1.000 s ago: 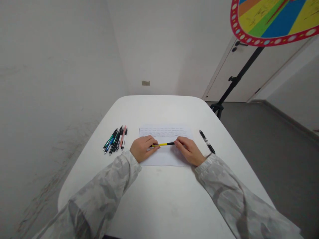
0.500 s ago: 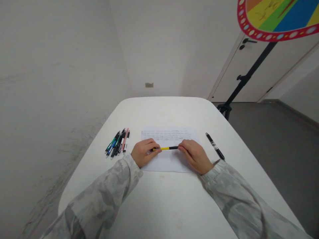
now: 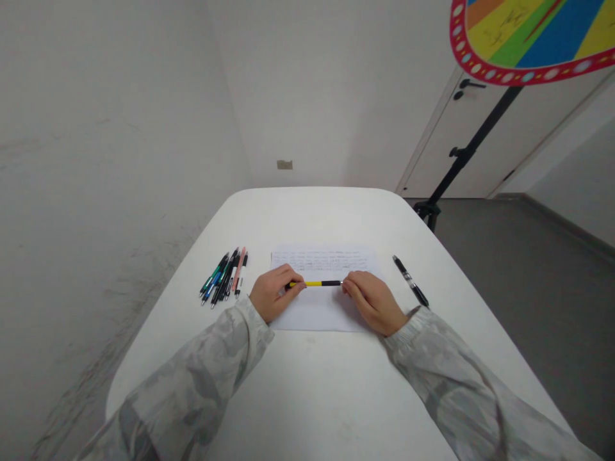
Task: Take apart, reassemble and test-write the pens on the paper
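A yellow and black pen lies level between my two hands, above a sheet of paper with rows of handwriting on its upper part. My left hand is closed round the pen's left end, fingers pinched on the yellow barrel. At the other end, my right hand has its thumb and fingers pinched at the pen's silvery tip. The fingertips of my right hand partly hide that tip.
Several pens lie in a bunch on the white table at the left. One black pen rests by my right sleeve. Beyond the table's right edge stands a black tripod bearing a colourful wheel.
My right hand has shifted slightly outward along the pen, so the silvery tip now shows beside its fingers. The whole view has moved a little.
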The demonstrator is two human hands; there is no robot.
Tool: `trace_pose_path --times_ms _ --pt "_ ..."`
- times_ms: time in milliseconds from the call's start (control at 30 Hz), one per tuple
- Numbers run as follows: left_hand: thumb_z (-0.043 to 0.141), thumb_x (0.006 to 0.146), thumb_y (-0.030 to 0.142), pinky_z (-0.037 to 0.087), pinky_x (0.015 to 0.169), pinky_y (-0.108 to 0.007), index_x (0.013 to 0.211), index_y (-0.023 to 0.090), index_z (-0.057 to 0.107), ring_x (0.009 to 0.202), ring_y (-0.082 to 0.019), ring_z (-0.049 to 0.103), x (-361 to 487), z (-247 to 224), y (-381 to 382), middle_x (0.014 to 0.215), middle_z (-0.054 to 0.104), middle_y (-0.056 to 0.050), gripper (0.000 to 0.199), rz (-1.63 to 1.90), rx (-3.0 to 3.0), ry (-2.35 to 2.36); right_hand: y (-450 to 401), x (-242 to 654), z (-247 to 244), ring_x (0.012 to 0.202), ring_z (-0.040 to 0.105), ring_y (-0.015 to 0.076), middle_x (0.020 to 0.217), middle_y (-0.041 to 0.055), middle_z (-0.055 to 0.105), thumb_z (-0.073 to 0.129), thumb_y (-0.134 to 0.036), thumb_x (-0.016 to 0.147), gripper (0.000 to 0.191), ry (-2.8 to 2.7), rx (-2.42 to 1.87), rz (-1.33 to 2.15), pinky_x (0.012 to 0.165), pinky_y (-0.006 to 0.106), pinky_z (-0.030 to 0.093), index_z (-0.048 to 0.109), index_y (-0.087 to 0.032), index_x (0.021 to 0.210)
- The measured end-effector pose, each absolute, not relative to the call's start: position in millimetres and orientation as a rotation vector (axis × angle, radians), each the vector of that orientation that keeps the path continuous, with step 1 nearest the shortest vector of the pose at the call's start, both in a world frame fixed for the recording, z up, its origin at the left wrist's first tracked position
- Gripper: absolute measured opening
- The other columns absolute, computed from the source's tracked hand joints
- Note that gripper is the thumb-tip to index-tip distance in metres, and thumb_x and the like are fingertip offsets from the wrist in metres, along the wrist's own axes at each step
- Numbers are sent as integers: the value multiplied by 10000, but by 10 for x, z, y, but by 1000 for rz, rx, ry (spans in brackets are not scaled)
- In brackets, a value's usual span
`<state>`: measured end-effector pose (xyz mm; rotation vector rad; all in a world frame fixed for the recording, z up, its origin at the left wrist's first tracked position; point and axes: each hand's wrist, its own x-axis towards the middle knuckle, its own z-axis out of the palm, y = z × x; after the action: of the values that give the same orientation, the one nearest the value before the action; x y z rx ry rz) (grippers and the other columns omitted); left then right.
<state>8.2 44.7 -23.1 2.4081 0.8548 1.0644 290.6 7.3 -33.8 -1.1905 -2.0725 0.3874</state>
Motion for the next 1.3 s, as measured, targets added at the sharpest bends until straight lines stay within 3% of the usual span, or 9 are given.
trace_pose_path --times_ms 167,367,600,800,967,1167,1300 --pt "564 1085 334 521 764 -310 988 197 708 821 -172 635 79 -235 445 899 686 -54 222 1074 2402 846 61 2910 -331 798 627 231 863 49 673 458 -373 1090 197 -2020 -1145 474 766 378 485 604 -246 1059" --pt "562 1084 327 521 765 -307 982 197 705 817 -170 642 77 -220 436 891 683 -53 219 1033 2431 848 82 2911 -351 770 623 228 795 46 665 420 -363 1100 315 -2069 -1166 426 752 380 464 596 -242 867" --pt "563 1084 317 515 767 -301 996 194 705 820 -169 644 67 -239 442 897 683 -52 208 1030 2441 851 50 2907 -333 782 634 221 859 42 688 496 -331 1053 158 -2034 -1157 470 761 371 491 618 -234 1080" --pt "575 1083 297 511 767 -290 995 189 698 820 -164 644 73 -253 450 899 681 -46 186 1058 2460 813 82 2916 -380 762 615 215 805 44 672 425 -356 1107 288 -2065 -1187 443 747 362 459 599 -235 912" --pt "580 1080 287 509 765 -288 996 189 700 817 -164 641 71 -249 454 891 677 -44 177 1066 2463 815 53 2920 -372 787 619 209 896 40 675 481 -316 1072 145 -2030 -1140 518 758 354 482 572 -236 1152" --pt "573 1082 295 510 750 -285 995 190 701 803 -161 639 73 -234 448 887 677 -42 187 1056 2472 821 71 2910 -356 747 616 207 794 33 662 443 -341 1100 269 -2057 -1184 442 726 343 451 593 -237 902" --pt "582 1080 287 506 760 -283 1000 188 699 806 -157 637 69 -241 450 898 676 -40 173 1050 2474 820 56 2899 -343 725 614 198 804 26 666 486 -325 1077 171 -2038 -1172 465 708 331 451 593 -235 978"
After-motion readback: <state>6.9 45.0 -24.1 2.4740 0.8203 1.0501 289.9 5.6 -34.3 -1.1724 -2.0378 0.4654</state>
